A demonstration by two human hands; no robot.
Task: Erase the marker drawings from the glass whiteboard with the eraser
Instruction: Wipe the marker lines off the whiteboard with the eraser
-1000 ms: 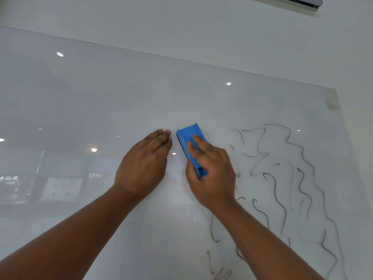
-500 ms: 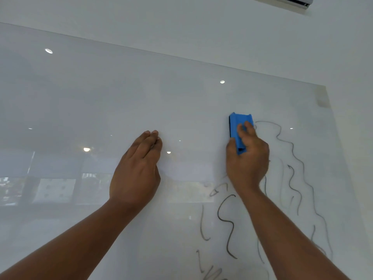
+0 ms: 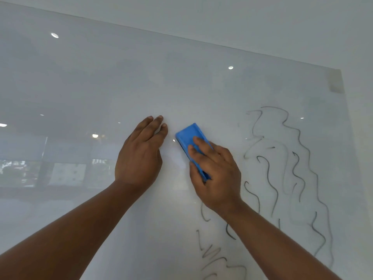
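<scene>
Right hand (image 3: 217, 172) grips blue block eraser (image 3: 190, 141); glossy glass whiteboard (image 3: 121, 81).

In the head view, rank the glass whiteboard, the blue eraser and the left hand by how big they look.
1. glass whiteboard, fills most of the picture.
2. left hand.
3. blue eraser, though the right hand covers part of it, so its full size is unsure.
</scene>
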